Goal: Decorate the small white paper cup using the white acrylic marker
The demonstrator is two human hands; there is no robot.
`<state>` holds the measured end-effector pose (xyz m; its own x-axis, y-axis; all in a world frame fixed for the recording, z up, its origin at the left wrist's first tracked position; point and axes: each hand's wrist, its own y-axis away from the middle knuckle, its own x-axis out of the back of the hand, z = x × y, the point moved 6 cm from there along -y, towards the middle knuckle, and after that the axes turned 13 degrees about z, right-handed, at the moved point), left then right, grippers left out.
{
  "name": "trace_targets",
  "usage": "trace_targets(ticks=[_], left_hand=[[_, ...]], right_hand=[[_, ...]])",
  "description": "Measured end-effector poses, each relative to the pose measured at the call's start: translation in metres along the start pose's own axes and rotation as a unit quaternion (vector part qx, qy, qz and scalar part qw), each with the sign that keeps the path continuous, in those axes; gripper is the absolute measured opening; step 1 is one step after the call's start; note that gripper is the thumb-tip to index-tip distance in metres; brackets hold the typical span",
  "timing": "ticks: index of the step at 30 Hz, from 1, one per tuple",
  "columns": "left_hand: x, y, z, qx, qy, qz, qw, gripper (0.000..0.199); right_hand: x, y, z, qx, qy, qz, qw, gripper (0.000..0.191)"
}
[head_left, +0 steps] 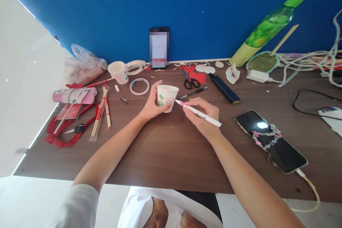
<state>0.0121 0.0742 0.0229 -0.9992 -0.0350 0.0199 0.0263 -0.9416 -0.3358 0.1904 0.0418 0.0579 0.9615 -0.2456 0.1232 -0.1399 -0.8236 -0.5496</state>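
A white paper cup (166,96) with green and pink markings stands upright in the middle of the table. My left hand (153,105) is wrapped round its left side, thumb across the front. In my right hand (204,112) is a white acrylic marker (203,114) with a pink ring near its tip. The tip meets or nearly meets the cup's right side; I cannot tell whether it touches. Just behind the marker lies a black pen (192,93), with black scissors (191,82) beyond it on red paper scraps (197,77).
A phone (159,48) leans on the blue wall. Left are another paper cup (118,72), a tape roll (139,86), wrapped chopsticks (100,114) and a key (74,129). Right are a dark box cutter-like case (224,88), a charging phone (272,142), a green bottle (267,30) and white cables (296,66).
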Motion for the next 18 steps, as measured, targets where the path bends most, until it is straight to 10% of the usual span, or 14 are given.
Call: trace_targets(ticks=[18], left_hand=[[-0.0003, 0.0013, -0.0005, 0.017, 0.006, 0.027, 0.999, 0.073]], right_hand=[[0.0066, -0.003, -0.0081, 0.02, -0.02, 0.049, 0.998, 0.004]])
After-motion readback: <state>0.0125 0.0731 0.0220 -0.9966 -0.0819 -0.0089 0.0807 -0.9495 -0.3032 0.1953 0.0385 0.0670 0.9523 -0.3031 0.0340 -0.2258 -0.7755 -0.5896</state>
